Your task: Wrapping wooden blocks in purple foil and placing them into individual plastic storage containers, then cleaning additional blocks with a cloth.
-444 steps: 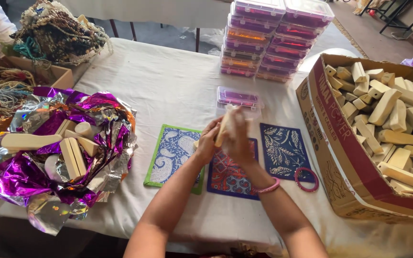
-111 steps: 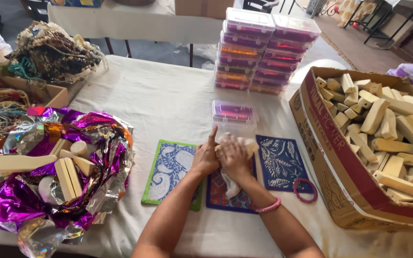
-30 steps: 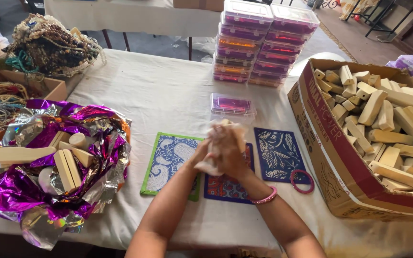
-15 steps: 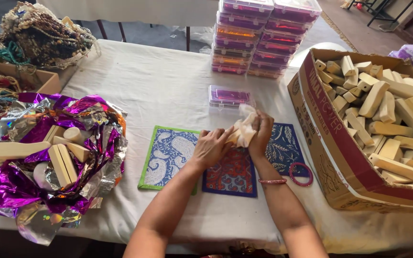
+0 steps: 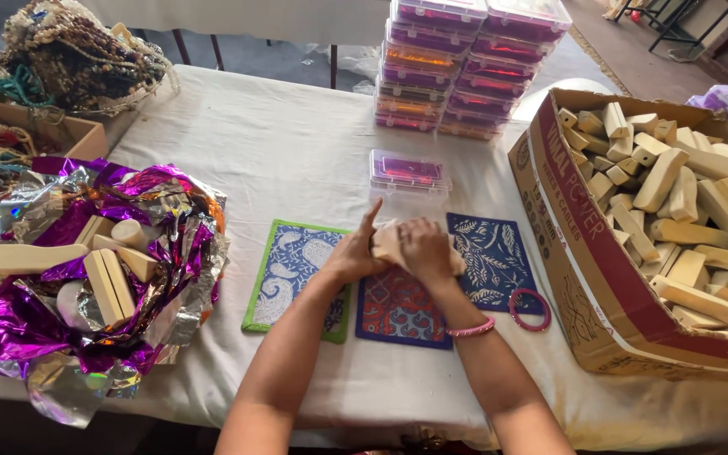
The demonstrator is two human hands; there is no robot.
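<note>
My left hand [image 5: 354, 250] and my right hand [image 5: 425, 248] meet over the middle of the table, both closed around a pale wooden piece in a clear plastic wrap [image 5: 389, 242]. Below them lie three patterned mats: a green-edged blue one [image 5: 290, 278], a red and blue one [image 5: 399, 310] and a dark blue leaf-patterned one [image 5: 490, 257]. A small clear plastic box with pink contents [image 5: 409, 173] sits just beyond my hands. A pink bangle is on my right wrist [image 5: 470, 329].
A big cardboard box of pale wooden pieces [image 5: 684, 211] stands at the right. Purple and silver foil holding wooden pieces [image 5: 86, 270] lies at the left. Stacked clear boxes [image 5: 465, 67] are at the back, bead strings [image 5: 69, 50] at the far left, a red ring [image 5: 530, 309] by the mats.
My hands have come back together low over the mats, with the wrapped wooden piece pressed between them; half a second ago the piece was raised a little to the right.
</note>
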